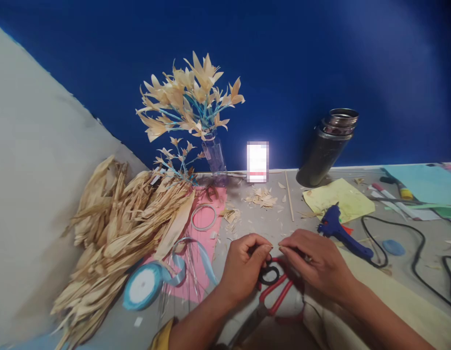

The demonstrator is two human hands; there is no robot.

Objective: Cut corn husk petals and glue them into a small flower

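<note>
My left hand (245, 265) and my right hand (316, 260) meet over the table, each closed in a fingertip pinch. Between the fingertips runs a thin pale sliver (275, 246), too small to name for certain. Beneath them lie red-handled scissors (278, 294), blades toward me, and a black finger loop (269, 275) of another tool partly covered by my left hand. To the left is a roll of light blue ribbon (143, 287) with a loose curling end. Small pale petal-shaped pieces (262, 198) form a pile beyond my hands.
Dried corn husks (134, 223) heap at the left, near pink paper (207, 243). Husk flowers (192, 97) stand in a clear bottle (215, 158) by the blue wall. A dark flask (325, 150), yellow paper (342, 197) and a corded blue glue gun (344, 233) are at the right.
</note>
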